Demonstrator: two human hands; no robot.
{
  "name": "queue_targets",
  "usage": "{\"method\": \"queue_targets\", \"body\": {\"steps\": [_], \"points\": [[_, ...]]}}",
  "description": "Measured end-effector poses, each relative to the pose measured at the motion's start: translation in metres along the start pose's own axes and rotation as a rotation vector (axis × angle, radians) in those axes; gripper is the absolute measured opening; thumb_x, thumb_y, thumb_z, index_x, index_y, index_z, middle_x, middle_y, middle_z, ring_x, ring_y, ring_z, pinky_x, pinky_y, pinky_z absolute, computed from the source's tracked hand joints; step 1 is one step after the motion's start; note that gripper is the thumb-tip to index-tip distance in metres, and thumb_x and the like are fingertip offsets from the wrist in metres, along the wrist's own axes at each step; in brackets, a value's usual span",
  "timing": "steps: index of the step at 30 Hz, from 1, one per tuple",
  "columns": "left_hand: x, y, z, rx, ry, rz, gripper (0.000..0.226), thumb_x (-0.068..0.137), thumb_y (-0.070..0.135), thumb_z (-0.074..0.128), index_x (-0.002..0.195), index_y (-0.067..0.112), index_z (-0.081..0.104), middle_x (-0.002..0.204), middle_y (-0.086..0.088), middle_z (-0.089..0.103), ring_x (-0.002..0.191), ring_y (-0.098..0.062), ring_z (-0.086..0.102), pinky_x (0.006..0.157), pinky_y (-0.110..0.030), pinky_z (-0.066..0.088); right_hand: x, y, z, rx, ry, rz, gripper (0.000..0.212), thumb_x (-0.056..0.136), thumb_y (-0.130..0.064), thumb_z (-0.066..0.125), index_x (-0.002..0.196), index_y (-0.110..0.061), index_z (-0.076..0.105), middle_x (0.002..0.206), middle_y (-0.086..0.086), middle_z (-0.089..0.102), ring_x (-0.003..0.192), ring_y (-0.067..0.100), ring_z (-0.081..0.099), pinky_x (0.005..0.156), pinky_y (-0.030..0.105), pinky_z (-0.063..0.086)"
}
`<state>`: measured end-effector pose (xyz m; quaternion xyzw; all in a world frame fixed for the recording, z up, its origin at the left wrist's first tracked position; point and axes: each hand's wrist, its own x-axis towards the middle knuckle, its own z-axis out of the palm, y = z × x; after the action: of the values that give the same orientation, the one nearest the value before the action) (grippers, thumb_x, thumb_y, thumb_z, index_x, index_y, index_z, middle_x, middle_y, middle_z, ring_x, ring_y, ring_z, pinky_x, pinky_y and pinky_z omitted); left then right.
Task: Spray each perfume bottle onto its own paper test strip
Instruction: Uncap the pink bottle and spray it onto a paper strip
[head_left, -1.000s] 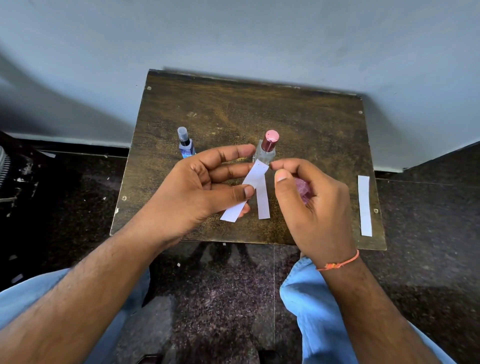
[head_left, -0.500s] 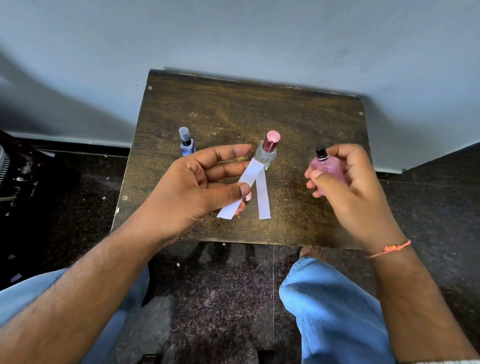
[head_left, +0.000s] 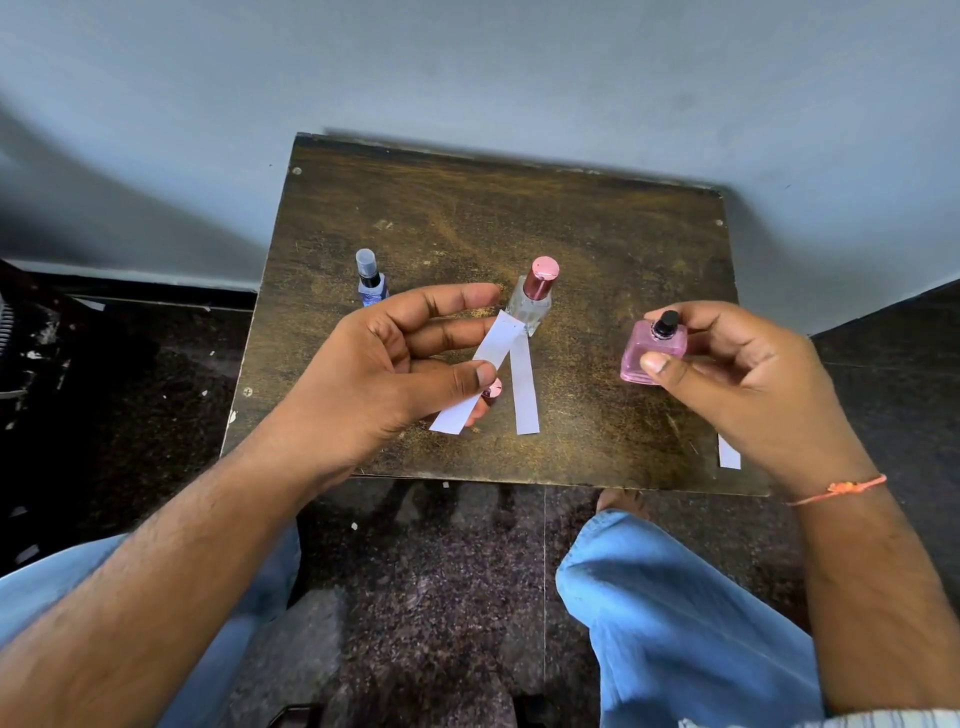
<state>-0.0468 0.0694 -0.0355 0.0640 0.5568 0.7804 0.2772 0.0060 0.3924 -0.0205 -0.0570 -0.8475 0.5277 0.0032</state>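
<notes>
Over a small dark wooden table (head_left: 597, 249) set against a pale wall, two bare hands are raised, seen from above. At left, the left hand (head_left: 384, 374) pinches a white paper strip (head_left: 480, 371) between thumb and lower fingers, its index and middle fingers stretched forward; the strip slants up to the right, and a small pink cap (head_left: 491, 389) peeks out beneath the thumb. At right, the right hand (head_left: 748, 374) grips a square pink perfume bottle (head_left: 653, 353) with a bare black nozzle, thumb in front, fingers curled behind, well apart from the held strip. A second strip (head_left: 524, 392) lies flat on the table beside the first. Behind it stands a clear bottle with a rose cap (head_left: 535, 299); farther left, a small blue bottle (head_left: 371, 280). A third strip (head_left: 729, 452) shows at the table's right edge, partly hidden by the right wrist
</notes>
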Motion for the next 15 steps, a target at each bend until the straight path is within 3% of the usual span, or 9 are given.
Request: {"method": "queue_targets", "body": {"steps": [5, 9, 15], "points": [[-0.003, 0.002, -0.001, -0.002, 0.017, 0.003, 0.059, 0.084, 0.001, 0.081, 0.139, 0.018, 0.071, 0.128, -0.011, 0.082, 0.095, -0.021, 0.083, 0.073, -0.028, 0.066, -0.001, 0.001, -0.006, 0.009, -0.048, 0.023, 0.037, 0.093, -0.005, 0.084, 0.12, -0.029, 0.08, 0.114, 0.0, 0.084, 0.111, 0.024, 0.08, 0.096, 0.022, 0.062], [-0.004, 0.001, -0.005, -0.022, 0.012, 0.011, 0.059, 0.084, 0.002, 0.083, 0.14, 0.016, 0.072, 0.128, -0.012, 0.082, 0.093, -0.018, 0.083, 0.074, -0.028, 0.066, -0.001, 0.002, -0.011, 0.001, -0.075, 0.039, 0.043, 0.089, -0.007, 0.088, 0.119, -0.035, 0.078, 0.118, 0.002, 0.083, 0.113, 0.022, 0.079, 0.101, 0.026, 0.062], [-0.007, 0.002, -0.01, -0.016, 0.013, 0.02, 0.058, 0.085, 0.002, 0.083, 0.14, 0.015, 0.071, 0.127, -0.011, 0.082, 0.09, -0.017, 0.084, 0.074, -0.027, 0.066, -0.001, -0.009, -0.01, -0.063, -0.027, -0.003, 0.064, 0.075, -0.045, 0.096, 0.133, -0.035, 0.071, 0.138, -0.011, 0.075, 0.131, 0.015, 0.07, 0.11, 0.05, 0.059]]}}
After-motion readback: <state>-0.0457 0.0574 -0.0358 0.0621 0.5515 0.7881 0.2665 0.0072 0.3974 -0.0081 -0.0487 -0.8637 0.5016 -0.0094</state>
